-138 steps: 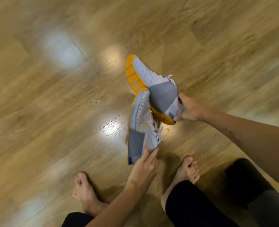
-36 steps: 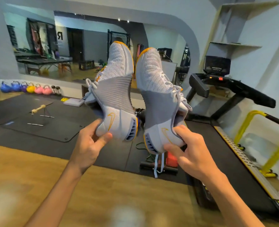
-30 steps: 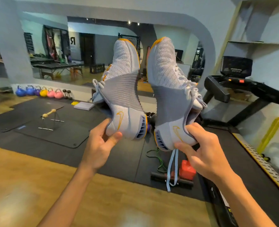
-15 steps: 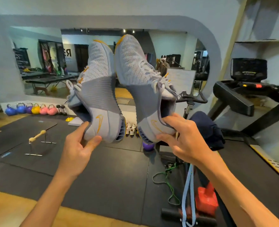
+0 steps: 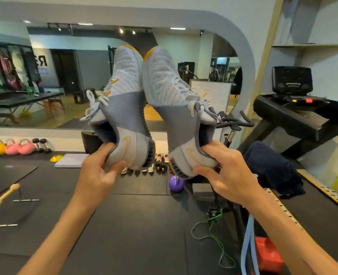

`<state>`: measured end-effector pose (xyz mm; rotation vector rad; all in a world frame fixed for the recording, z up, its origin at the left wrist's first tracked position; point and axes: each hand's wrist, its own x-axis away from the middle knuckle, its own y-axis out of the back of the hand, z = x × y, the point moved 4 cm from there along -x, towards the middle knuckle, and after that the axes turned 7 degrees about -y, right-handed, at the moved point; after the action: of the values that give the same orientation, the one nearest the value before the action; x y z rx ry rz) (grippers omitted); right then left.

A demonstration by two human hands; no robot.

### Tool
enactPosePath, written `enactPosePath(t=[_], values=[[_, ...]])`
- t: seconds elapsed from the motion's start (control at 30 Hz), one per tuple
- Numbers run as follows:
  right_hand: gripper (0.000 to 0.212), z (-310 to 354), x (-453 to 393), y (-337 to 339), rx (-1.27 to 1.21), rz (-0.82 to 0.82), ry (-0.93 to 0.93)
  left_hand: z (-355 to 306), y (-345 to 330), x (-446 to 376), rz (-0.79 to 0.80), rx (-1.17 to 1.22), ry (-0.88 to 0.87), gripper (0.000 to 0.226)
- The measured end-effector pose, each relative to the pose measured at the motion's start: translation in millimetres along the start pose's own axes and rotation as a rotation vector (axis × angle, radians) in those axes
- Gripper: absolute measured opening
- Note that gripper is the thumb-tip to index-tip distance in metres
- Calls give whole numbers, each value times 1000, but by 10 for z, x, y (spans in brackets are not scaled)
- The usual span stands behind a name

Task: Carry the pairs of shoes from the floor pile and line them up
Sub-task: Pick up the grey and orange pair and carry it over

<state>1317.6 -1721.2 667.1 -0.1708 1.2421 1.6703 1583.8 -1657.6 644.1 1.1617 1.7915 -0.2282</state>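
Left hand (image 5: 98, 173), fingers curled into the collar and thumb under the heel, gripping the left-hand white-and-grey knit trainer with orange trim (image 5: 124, 108); right hand (image 5: 226, 175), fingers hooked into the collar and thumb beneath the heel, gripping the matching right-hand white-and-grey knit trainer (image 5: 174, 108); both shoes held up off the floor at the centre of the view, toes pointing up and away, soles facing each other, toe ends touching or nearly so, heels apart; white laces hanging on the outer side of each shoe. Beneath and beyond the hands, black rubber floor mats (image 5: 140, 225); at the far edge of the mats, against the wall base, a row of small shoes lined up side by side (image 5: 146, 167), partly hidden behind the held pair; just right of that row, a purple ball-shaped weight (image 5: 176, 183). Far left, a line of purple, yellow and pink kettlebells (image 5: 11, 146); near left, a wooden-handled bar on a metal stand (image 5: 4, 195); right, a black treadmill (image 5: 295, 116) with a dark blue cloth (image 5: 273, 167) draped nearby; behind, a large arched wall mirror (image 5: 65, 76).
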Motion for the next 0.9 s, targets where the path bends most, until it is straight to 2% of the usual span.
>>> enactPosePath(t=[0.03, 0.13, 0.23, 0.33, 0.47, 0.7, 0.9], values=[[25, -76, -135, -108, 5, -4, -1, 171, 22, -106, 3, 5, 3, 9], [26, -364, -621, -391, 45, -38, -5, 670, 126, -401, -13, -45, -13, 19], [23, -755, -1119, -643, 58, -74, -24, 1231, 237, -728, -33, -91, -13, 7], [22, -1164, -1663, -942, -5, -102, -5, 1774, 306, -1121, -65, -156, -49, 29], [20, -1606, -2527, -1426, -54, -73, 9, 2413, 319, -1702, -75, -217, -45, 13], [23, -2098, -3827, -2506, -139, 55, 69, 3659, 373, -2273, -68, -348, 6, 23], [23, -2575, -4730, -3465, -177, 69, 12, 5096, 739, -2674, -73, -378, 104, 13]])
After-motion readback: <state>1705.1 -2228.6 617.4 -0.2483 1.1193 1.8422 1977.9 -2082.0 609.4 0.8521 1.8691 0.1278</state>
